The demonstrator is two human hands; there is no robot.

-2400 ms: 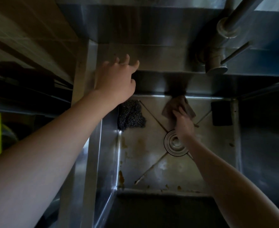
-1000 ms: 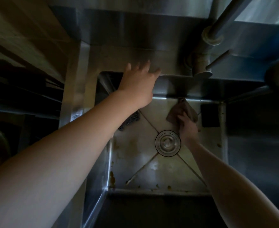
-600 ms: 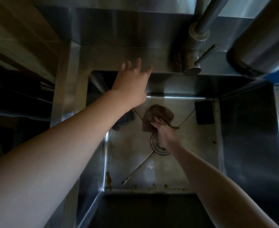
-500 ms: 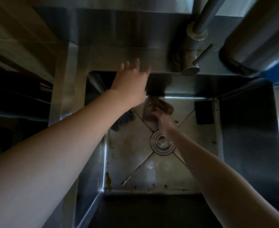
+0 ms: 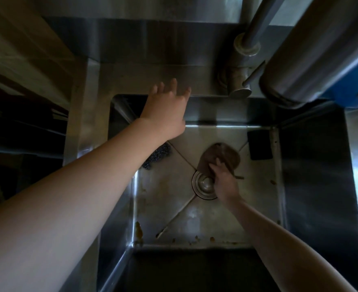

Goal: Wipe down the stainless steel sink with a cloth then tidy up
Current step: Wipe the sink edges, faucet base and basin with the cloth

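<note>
I look straight down into a deep stainless steel sink (image 5: 169, 211) with a round drain (image 5: 203, 183) at its centre. My right hand (image 5: 224, 182) is down in the basin and presses a brown cloth (image 5: 220, 157) flat on the floor just behind the drain. My left hand (image 5: 165, 110) rests with spread fingers on the sink's back rim, holding nothing. Brown stains and crumbs lie along the near edge of the basin floor.
A dark steel-wool scourer (image 5: 158, 154) lies at the basin's back left, partly under my left forearm. A black sponge (image 5: 260, 147) sits in the back right corner. The tap (image 5: 240, 76) stands behind the rim. A large steel cylinder (image 5: 313, 49) hangs at the upper right.
My right hand has slid the cloth from the back centre of the basin floor to the right, behind the drain. My left hand stays on the back rim.
</note>
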